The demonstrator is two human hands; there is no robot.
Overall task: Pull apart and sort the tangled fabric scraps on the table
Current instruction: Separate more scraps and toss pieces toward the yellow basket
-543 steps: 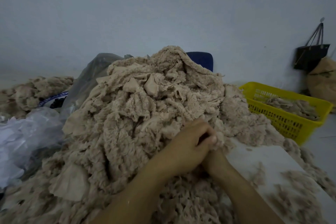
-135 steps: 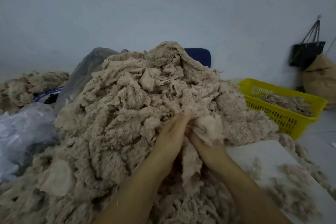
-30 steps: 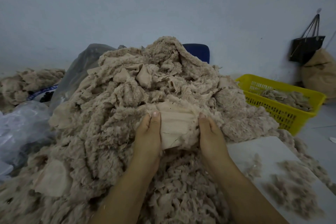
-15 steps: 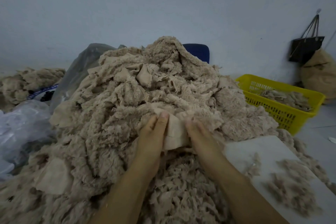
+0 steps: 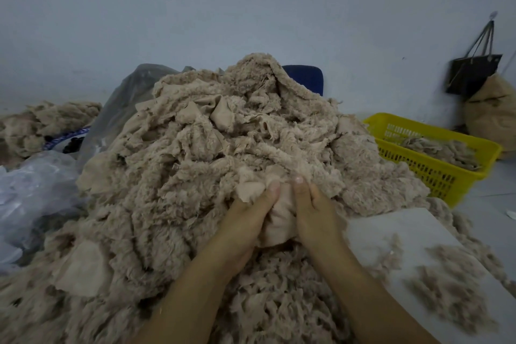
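Grips 1 smooth scrap (image 5: 279,218) in left hand (image 5: 245,218) and right hand (image 5: 315,212), close together. Likely to pull it off the heap (image 5: 223,148).

Bare L hand (image 5: 245,220), R hand (image 5: 315,215), forearms (image 5: 192,288)

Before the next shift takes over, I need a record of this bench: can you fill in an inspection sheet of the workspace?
Surface: white table top, bare only at right, with loose tufts on it.
Job's things: tall heap of beige fabric scraps; smooth scrap at its front; yellow basket at right holds some scraps.
Clutter: clear plastic bags at left; second scrap pile far left.
Grippers: left hand and right hand both pinch the smooth scrap, thumbs on top.
Cables: nothing seen.
Surroundings: pale wall; black bag hanging from it; tan sack below; blue chair back behind the heap.
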